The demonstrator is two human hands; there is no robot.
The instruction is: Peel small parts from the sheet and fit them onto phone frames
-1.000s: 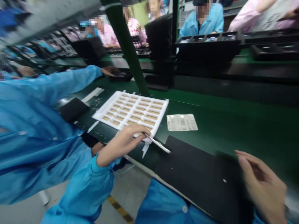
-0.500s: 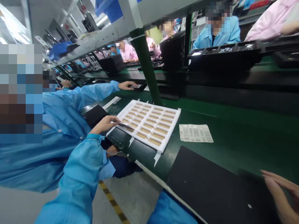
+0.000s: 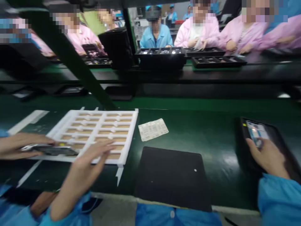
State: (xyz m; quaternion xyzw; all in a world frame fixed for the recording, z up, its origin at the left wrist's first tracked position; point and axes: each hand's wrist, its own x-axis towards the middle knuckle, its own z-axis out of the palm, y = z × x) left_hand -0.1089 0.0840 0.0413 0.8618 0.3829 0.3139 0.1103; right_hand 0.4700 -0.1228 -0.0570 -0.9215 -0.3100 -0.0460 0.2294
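Note:
My left hand (image 3: pixel 91 163) is over the near right part of a white slotted tray (image 3: pixel 127 144), fingers loosely bent and apart, with nothing visible in it. The tray's long compartments show a tan bottom. At the right, my right hand (image 3: pixel 270 157) reaches into a black tray (image 3: pixel 282 141), thumb and fingers closed on a glossy phone (image 3: pixel 255 130) with a light, reflecting face. Part of the phone is hidden under the fingers. A co-worker's hand (image 3: pixel 18 141) holds a thin phone-like device (image 3: pixel 51 149) at the white tray's near left.
A black mat (image 3: pixel 171 175) lies in front of me on the green bench. Behind it is a pale sheet of small labels (image 3: pixel 153 129). A slanted green post (image 3: pixel 70 59) rises behind the white tray. Black trays (image 3: pixel 162 58) and several people line the far side.
My view has swung right. My left hand has let go of the thin flat device, now in the co-worker's hand. My right hand has gone to the phone in the black tray.

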